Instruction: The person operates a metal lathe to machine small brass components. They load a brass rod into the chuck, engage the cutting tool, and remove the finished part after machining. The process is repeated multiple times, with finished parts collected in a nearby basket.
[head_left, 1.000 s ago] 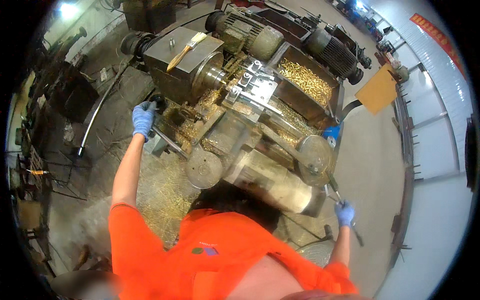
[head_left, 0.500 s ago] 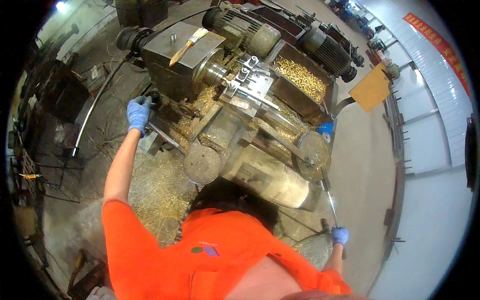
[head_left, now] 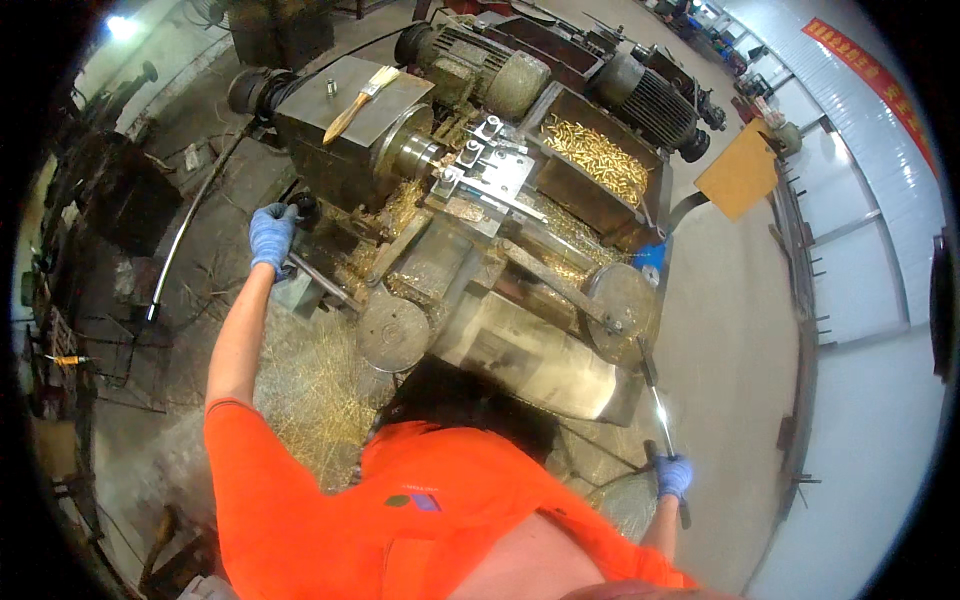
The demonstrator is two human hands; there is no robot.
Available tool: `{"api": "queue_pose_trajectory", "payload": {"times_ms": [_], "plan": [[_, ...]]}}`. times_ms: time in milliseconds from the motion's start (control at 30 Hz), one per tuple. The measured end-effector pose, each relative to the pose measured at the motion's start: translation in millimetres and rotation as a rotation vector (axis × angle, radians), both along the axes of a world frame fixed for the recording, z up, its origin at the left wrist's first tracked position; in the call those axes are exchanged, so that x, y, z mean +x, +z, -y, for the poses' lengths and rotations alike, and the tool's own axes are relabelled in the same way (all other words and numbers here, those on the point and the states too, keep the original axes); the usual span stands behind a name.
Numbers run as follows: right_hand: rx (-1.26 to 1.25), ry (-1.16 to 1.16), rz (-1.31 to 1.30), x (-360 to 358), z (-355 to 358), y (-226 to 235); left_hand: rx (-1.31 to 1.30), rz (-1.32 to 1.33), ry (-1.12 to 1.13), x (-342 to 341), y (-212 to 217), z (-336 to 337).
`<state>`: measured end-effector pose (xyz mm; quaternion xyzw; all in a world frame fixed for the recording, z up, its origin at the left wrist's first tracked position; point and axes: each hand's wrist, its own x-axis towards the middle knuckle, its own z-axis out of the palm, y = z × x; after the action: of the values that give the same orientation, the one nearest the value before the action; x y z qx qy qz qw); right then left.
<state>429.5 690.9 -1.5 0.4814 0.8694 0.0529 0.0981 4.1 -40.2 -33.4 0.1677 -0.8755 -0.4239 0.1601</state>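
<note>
My left hand, in a blue glove, is closed round the black knob of a metal lever on the left side of a small lathe. Far to the right, my gloved right hand grips the lower end of a long shiny lever, which slopes down from a round housing. Between the two hands sits the tool holder, close to the spindle. Brass shavings lie around the spindle and along the bed.
A metal bin behind the tool holder carries many small brass pieces. A paintbrush and a small metal cylinder rest on the headstock top. Electric motors stand behind. A tan board is at right; shavings cover the floor at left.
The whole view has shifted a little, so the lathe appears slightly further left. Both hands keep their grips on the levers, with little visible movement of either lever.
</note>
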Motion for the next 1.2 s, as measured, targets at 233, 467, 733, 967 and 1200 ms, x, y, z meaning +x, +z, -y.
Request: {"api": "queue_pose_trajectory", "payload": {"times_ms": [233, 467, 733, 967, 1200], "plan": [[0.171, 0.302, -0.184, -99.6, -12.3, -24.6, 0.048, 0.173, 0.008, 2.8, 4.8, 16.3], [0.333, 0.351, 0.01, -193.1, -104.0, -7.3, -0.006, 0.137, -0.045, 43.7, 23.6, -0.8], [0.257, 0.272, 0.036, -151.6, -166.9, -5.2, 0.168, 0.18, 0.125, 158.8, 18.7, 15.9], [0.206, 0.234, -0.019, -40.1, -188.0, -25.0, 0.176, 0.139, 0.22, 186.1, 9.8, 22.1], [0.265, 0.17, -0.036, 2.3, -180.7, -26.2, 0.187, 0.148, 0.226, 179.4, 8.0, 22.3]]}}
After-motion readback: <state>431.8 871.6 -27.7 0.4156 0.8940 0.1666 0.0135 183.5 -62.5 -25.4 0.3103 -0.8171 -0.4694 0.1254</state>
